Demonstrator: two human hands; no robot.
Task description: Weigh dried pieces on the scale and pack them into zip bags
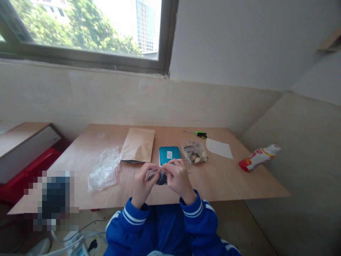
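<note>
My left hand and my right hand meet over the near edge of the wooden table. Together they pinch a small clear bag with dark pieces inside. Both hands have their fingers closed on it. Just behind the hands lies a teal box with a white label. My blue sleeves with white stripes show below.
A brown paper envelope and a crumpled clear zip bag lie to the left. A clear bag of mixed small pieces, a white paper sheet and a green screwdriver lie to the right. A red-and-white bottle lies off the right edge.
</note>
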